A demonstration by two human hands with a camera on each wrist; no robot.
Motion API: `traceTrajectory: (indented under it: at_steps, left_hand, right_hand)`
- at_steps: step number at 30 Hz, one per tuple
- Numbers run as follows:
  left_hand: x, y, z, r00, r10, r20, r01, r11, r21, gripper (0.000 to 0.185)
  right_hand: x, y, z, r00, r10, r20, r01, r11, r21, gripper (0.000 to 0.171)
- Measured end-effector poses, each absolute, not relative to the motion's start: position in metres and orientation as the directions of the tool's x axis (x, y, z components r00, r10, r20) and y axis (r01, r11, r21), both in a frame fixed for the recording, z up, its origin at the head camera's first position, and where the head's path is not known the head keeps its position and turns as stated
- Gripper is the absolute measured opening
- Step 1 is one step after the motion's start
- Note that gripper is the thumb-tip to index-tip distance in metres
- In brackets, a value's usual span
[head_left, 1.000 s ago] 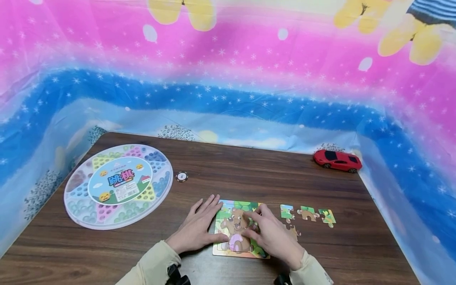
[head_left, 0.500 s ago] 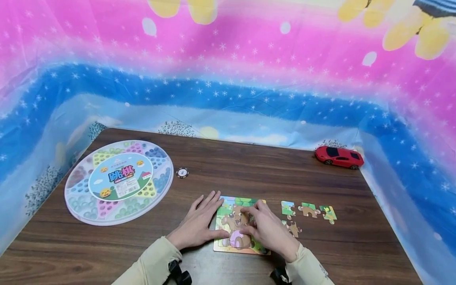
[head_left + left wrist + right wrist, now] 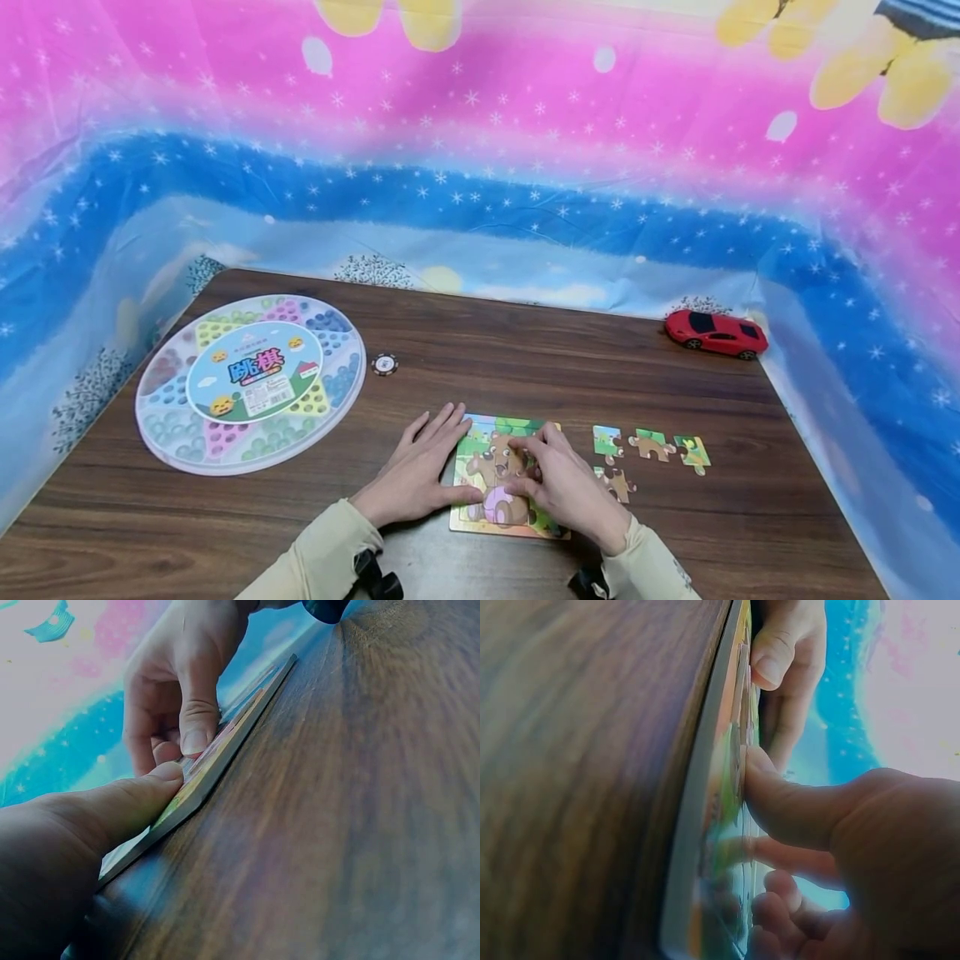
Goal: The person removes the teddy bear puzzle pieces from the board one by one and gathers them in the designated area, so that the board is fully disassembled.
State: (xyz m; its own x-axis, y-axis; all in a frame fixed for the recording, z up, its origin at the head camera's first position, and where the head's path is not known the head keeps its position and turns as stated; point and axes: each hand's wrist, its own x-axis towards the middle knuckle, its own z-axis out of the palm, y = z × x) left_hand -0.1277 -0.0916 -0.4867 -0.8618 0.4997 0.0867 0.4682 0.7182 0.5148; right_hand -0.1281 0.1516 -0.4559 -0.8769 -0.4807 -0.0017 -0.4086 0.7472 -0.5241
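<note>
A bear jigsaw puzzle [image 3: 499, 505] lies flat in its tray on the table. My left hand [image 3: 417, 475] rests along its left side, fingers extended and thumb [image 3: 161, 780] on the near-left part. Over the right half, my right hand [image 3: 572, 485] has thumb and index finger bent down, pinching a puzzle piece at the bear's side; its outline is mostly hidden by the hand. In the right wrist view the right thumb [image 3: 795, 806] touches the puzzle surface, with the other fingers curled behind. Several loose pieces [image 3: 652, 447] lie right of the tray, one partly behind the right hand.
A round Chinese checkers set [image 3: 341, 417] with a clear lid occupies the table's left side. Beside it lies a poker chip [image 3: 385, 364]. A red toy car [image 3: 716, 333] stands at the back right corner. Patterned cloth [image 3: 480, 208] surrounds the table's back and sides.
The head view has tilted slightly. Over the last second my right hand's thumb and index finger have shifted a little on the puzzle; the left hand keeps its place.
</note>
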Motion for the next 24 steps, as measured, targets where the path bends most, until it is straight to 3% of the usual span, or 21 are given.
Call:
traceTrajectory:
  at_steps: [24]
  left_hand:
    - [-0.1284,-0.0920,-0.4878,-0.860,0.502,0.096,0.475,0.716,0.511,0.101]
  right_hand:
    - [-0.1293,0.1522,-0.4581,-0.877,-0.478,0.036,-0.421,0.731,-0.537,0.049]
